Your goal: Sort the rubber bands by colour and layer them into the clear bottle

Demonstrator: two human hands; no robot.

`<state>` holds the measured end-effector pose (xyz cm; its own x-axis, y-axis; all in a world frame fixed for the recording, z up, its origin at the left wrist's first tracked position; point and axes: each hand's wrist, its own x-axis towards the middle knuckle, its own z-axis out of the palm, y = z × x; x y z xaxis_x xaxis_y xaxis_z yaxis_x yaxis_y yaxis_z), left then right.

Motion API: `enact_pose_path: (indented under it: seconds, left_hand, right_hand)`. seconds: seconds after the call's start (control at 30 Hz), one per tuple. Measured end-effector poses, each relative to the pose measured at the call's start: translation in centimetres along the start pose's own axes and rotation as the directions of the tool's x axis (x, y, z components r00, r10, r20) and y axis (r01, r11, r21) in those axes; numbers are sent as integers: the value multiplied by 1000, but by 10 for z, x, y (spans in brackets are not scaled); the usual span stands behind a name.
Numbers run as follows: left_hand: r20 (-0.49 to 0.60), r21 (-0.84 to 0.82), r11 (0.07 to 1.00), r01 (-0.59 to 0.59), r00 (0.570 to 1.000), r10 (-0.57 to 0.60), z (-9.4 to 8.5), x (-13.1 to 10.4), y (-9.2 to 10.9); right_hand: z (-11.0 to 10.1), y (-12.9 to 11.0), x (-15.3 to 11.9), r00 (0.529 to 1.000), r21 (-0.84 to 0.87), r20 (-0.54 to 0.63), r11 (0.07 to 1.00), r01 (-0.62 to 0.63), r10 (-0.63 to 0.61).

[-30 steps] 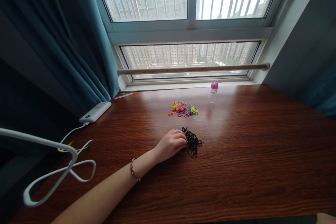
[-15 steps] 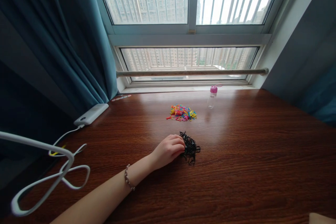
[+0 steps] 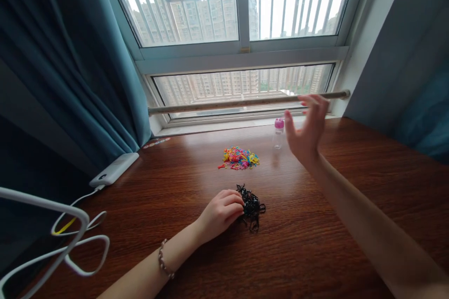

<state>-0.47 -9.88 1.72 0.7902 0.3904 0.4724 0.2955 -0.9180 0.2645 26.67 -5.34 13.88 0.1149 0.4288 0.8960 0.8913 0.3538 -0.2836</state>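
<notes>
My left hand, with a beaded bracelet on its wrist, rests on the table at the left side of a pile of black rubber bands. Its fingers are curled together on the edge of that pile, and the fingertips are partly hidden. Raised over the table on the right is my right hand, thumb and fingers spread with nothing between them. Just left of it stands a small clear bottle with a pink cap, upright. Beyond the black pile lies a heap of multicoloured rubber bands.
A white power bank lies by the blue curtain, with a white cable looping down the left side. A thicker white curved bar crosses the lower left. A horizontal rail runs before the window.
My right hand has come up from the lower right corner to beside the bottle, fingers apart. My left hand stays at the black rubber bands. The view has tilted slightly.
</notes>
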Motion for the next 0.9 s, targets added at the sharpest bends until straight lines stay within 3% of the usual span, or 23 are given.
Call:
enact_pose_path:
  seconds: [0.1, 0.2, 0.27, 0.37, 0.47, 0.53, 0.6, 0.73, 0.8, 0.9]
  left_hand:
    - [-19, 1, 1000, -7, 1000, 7, -1, 1, 0]
    - [-29, 7, 1000, -5, 1000, 5, 0, 1, 0]
    - [-35, 14, 1000, -8, 999, 9, 0, 1, -1]
    - [-48, 42, 999, -18, 999, 20, 0, -1, -1]
    - [-86, 72, 997, -11, 996, 18, -2, 0, -1]
    - [-147, 86, 996, 22, 989, -9, -3, 4, -1]
    - [-223, 87, 993, 85, 973, -64, -2, 13, 1]
    - [-346, -24, 977, 214, 915, -209, 8, 39, 1]
    - [-382, -86, 970, 228, 891, -244, 15, 48, -2]
    - [-387, -97, 975, 201, 895, -223, 22, 50, -8]
  right_hand:
    - [46, 40, 2, 992, -138, 38, 984, -112, 119]
    - [87, 86, -4, 955, -168, 188, 966, -197, 228]
    - [102, 107, -8, 934, -77, 287, 977, -199, 213]
    - [105, 114, -12, 938, 58, 304, 980, -192, 166]
    - [90, 92, -14, 957, 149, 229, 965, -216, 179]
    - [71, 63, -20, 937, 213, 206, 921, -325, 283]
    - [49, 28, -33, 895, 328, 279, 841, -430, 349]
    - [5, -34, -72, 847, 471, 387, 712, -522, 365]
    - [-9, -47, -88, 827, 483, 402, 677, -556, 393]
    - [-18, -43, -103, 820, 426, 416, 713, -557, 393]
